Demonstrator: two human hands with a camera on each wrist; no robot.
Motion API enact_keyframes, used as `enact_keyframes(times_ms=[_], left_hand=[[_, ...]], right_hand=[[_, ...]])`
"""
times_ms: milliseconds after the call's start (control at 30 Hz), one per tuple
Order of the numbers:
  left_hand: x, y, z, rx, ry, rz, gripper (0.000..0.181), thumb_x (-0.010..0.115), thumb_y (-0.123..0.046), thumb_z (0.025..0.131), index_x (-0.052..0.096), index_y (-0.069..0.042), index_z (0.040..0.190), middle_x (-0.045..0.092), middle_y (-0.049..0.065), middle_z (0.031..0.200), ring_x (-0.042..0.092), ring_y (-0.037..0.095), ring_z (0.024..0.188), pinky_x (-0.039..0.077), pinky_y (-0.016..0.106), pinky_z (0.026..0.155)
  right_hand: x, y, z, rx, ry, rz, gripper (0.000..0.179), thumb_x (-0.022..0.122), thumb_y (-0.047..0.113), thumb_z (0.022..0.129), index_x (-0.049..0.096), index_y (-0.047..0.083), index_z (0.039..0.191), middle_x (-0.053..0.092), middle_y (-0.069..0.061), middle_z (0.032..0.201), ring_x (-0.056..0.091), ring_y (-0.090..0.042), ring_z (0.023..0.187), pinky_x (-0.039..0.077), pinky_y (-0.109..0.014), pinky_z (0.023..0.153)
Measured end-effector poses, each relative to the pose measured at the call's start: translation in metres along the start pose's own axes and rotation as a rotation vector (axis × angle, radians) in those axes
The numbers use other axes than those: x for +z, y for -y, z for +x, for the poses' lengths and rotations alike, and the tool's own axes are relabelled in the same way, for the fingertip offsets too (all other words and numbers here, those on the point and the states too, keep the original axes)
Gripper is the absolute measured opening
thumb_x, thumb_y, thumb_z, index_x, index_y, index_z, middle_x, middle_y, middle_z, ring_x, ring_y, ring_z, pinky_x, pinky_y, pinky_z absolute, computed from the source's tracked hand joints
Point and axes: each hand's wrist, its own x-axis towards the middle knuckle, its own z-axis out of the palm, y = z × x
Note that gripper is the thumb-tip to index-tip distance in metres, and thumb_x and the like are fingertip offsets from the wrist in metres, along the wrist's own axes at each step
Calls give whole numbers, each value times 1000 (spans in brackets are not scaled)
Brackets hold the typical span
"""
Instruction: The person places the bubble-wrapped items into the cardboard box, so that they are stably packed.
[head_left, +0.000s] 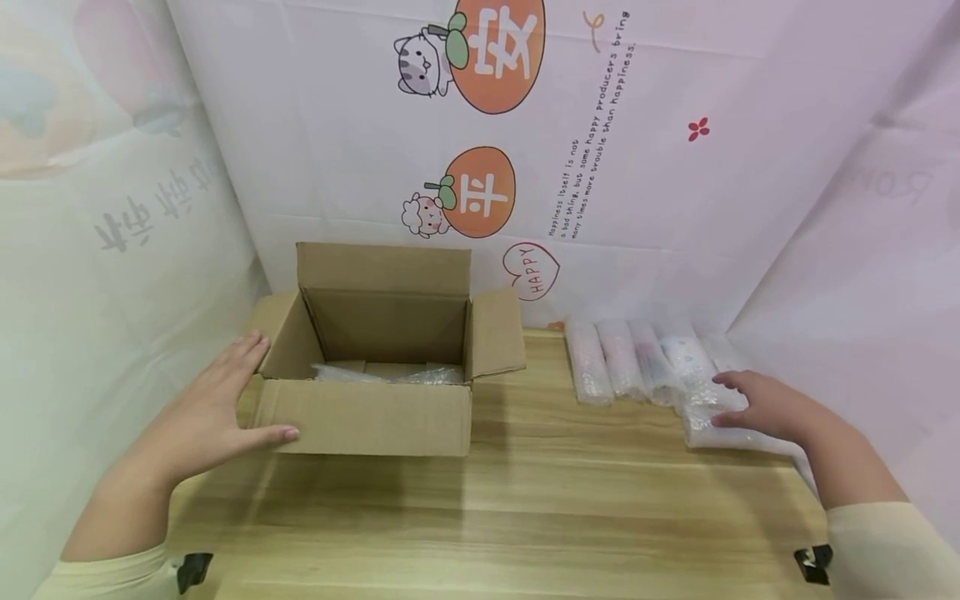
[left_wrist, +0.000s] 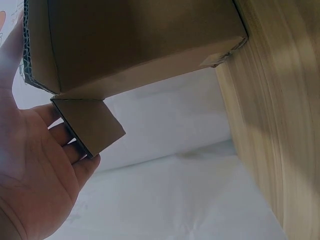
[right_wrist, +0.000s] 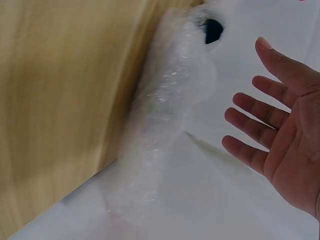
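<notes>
An open cardboard box (head_left: 367,417) stands on the table, left of centre, with its flaps folded out. Clear bubble wrap (head_left: 431,377) shows inside it. My left hand (head_left: 206,408) rests at the box's left side: its fingers lie along the small side flap (left_wrist: 90,122), and the thumb touches the front flap. At the right, my right hand (head_left: 768,407) hovers with spread, relaxed fingers over a bubble-wrapped roll (head_left: 723,433) lying crosswise. In the right wrist view, the palm is bare and apart from the bubble-wrapped roll (right_wrist: 160,105).
Several upright-lying bubble-wrapped rolls (head_left: 588,367) sit side by side at the table's back right. Printed white sheeting (head_left: 645,167) walls the back and both sides. The wooden table (head_left: 480,533) spreads in front of the box.
</notes>
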Motion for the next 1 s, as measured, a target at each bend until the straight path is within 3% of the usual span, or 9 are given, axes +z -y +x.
enact_keyframes(times_ms=[400, 700, 1000], left_hand=[[-1, -1, 1, -11, 16, 1, 119, 74, -65, 75, 4, -21, 160, 4, 7, 166, 4, 35, 152, 13, 64, 118], [0, 0, 1, -9, 12, 2, 119, 74, -65, 75, 4, -20, 160, 5, 7, 166, 4, 34, 152, 13, 62, 119], [1, 0, 1, -6, 9, -7, 119, 75, -65, 74, 4, -21, 160, 5, 7, 166, 5, 34, 152, 13, 63, 119]], right_hand=[[30, -22, -7, 33, 36, -101, 70, 81, 41, 75, 59, -6, 122, 54, -38, 121, 50, -59, 111, 43, -68, 89], [37, -26, -9, 39, 0, -184, 66, 82, 40, 73, 62, 0, 121, 57, -29, 115, 53, -54, 106, 48, -67, 76], [46, -34, -3, 24, -32, -248, 61, 83, 37, 70, 64, 4, 118, 57, -27, 112, 54, -51, 101, 49, -65, 72]])
